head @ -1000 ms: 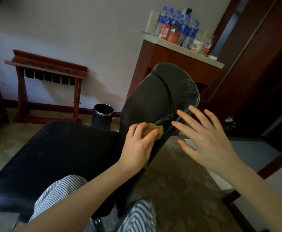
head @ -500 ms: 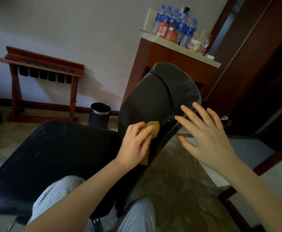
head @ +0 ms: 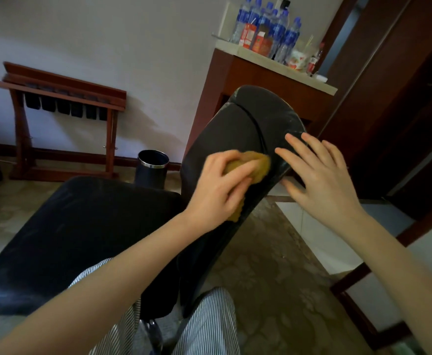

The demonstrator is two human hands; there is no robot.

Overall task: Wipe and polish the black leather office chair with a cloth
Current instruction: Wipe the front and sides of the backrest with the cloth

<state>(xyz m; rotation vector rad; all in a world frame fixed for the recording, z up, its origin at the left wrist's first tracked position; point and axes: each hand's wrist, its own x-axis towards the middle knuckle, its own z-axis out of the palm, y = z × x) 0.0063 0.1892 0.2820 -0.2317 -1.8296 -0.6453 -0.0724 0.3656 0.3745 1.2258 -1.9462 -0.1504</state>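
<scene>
While the left hand (head: 220, 183) is pressing the soft, bunched cloth (head: 250, 163) onto the chair backrest (head: 235, 129) in a curled grip, the right hand (head: 322, 175), at three o'clock of it, is lying spread and empty at the rim, probably steadying a slick, swivel-prone back.

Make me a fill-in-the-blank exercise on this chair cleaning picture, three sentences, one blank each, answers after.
1. The left hand grips the crumpled mustard-yellow cloth against the ____ of the black leather office chair.
2. The right hand, fingers spread, holds ____.
3. The black cylindrical bin with a chrome rim stands on the ____.
Answers: backrest; nothing; floor.
</scene>
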